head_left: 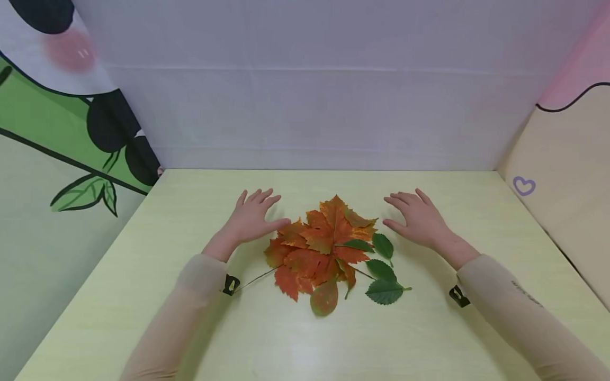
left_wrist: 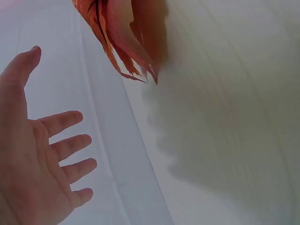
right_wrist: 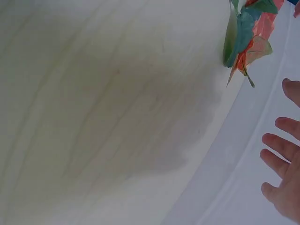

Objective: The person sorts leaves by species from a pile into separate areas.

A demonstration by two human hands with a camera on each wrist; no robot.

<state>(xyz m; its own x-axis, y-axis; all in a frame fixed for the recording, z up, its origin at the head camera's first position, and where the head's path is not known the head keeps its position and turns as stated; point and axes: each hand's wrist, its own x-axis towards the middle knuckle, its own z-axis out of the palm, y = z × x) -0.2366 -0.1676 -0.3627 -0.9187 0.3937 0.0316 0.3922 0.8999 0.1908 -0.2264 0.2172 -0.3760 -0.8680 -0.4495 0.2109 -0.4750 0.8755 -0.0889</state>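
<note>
A heap of orange and red maple-like leaves lies in the middle of the table, with several green leaves at its right side. Thin stems stick out from the heap to either side. My left hand is held just left of the heap, fingers spread and straight; its thumb is near the leaf edge, and whether it touches cannot be told. To the right, my right hand hovers apart from the leaves with its fingers spread. Both palms look bare in the left wrist and right wrist views.
The pale wooden table ends at a light grey-purple cloth wall at the back. A panel with a green-and-black cartoon print stands on the left. On the right is a beige panel with a small purple heart.
</note>
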